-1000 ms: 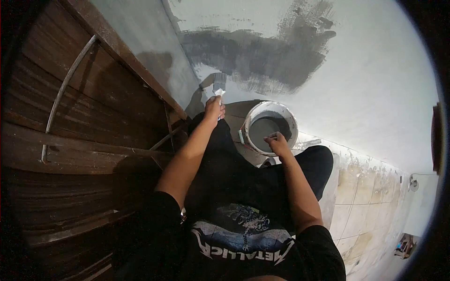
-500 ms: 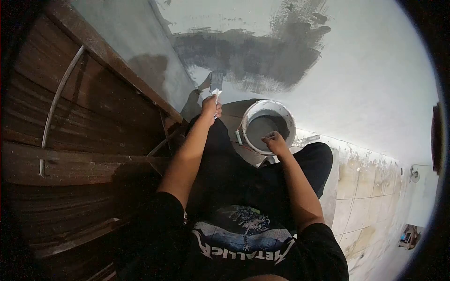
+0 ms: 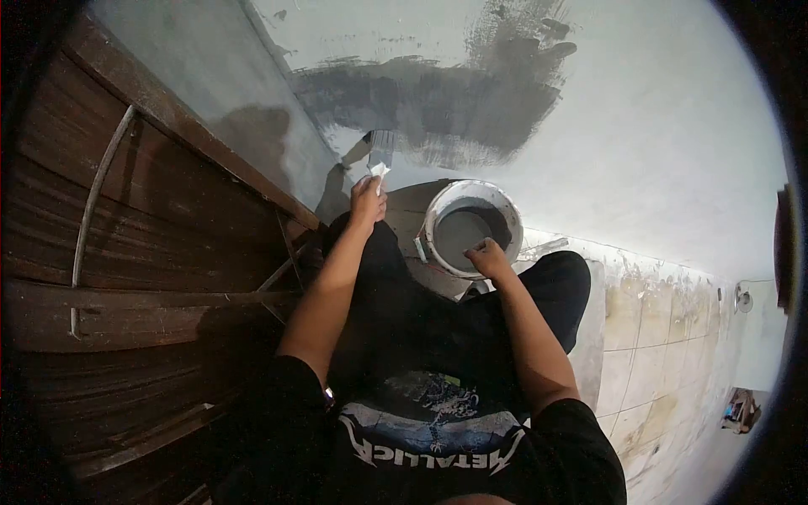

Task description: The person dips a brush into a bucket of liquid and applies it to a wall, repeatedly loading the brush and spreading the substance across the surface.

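Note:
My left hand is closed around the white handle of a wide, flat paintbrush. Its grey-coated bristles point away from me, against the pale wall just below a broad dark grey painted patch. Between my knees stands a white bucket with grey liquid inside. My right hand grips the near rim of this bucket, fingers curled together over the edge above the liquid.
On the left is a dark brown wooden panel with a long thin curved handle. Pale wall extends to the right, meeting stained tiles. A flat tool lies beside the bucket.
The view has shifted a little, so the wall and bucket sit slightly further left. My left hand and the brush sit slightly lower against the painted patch; my right hand stays at the bucket rim.

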Demonstrator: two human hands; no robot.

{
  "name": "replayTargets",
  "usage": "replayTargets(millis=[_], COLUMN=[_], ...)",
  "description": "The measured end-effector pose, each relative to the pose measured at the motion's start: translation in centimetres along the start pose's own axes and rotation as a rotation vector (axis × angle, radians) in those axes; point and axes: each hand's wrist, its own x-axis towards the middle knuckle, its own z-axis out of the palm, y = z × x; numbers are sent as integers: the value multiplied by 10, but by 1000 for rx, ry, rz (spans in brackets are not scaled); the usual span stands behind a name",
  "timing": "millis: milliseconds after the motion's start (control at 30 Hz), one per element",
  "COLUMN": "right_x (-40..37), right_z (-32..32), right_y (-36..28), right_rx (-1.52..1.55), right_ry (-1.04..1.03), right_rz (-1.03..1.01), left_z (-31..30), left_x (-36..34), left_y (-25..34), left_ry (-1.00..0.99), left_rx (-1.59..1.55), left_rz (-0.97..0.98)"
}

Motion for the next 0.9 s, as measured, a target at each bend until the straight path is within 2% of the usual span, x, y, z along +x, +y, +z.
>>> replayTargets(millis=[33,133,233,333,433,567,700,800,900], right_x=[1,0,-2,0,-5,-8,1,-1,-10], right_z=[0,0,-3,-5,-9,-8,1,1,-11], right_y=[-2,-4,-4,-3,-10,-12,-2,2,-12], right_rx=[-8,-2,17,14,20,12,-36,10,43], right_ry=[-6,-32,-35,-11,-20,-53,32,39,13], right_rz=[-9,-3,13,5,-38,-40,-82,-94,-82], left_z=[1,0,3,17,28,15,23,36,30], left_x=[5,14,8,-10,-8,10,-10,-26,4], left_y=[0,-8,-10,0,5,-2,4,14,7], left_ry=[-28,-5,36,61,15,4,72,-24,-49], left_rx=[10,-27,113,-7,22,82,51,-50,-39], left_rz=[27,-145,-191,-164,-43,-192,-194,-48,-131])
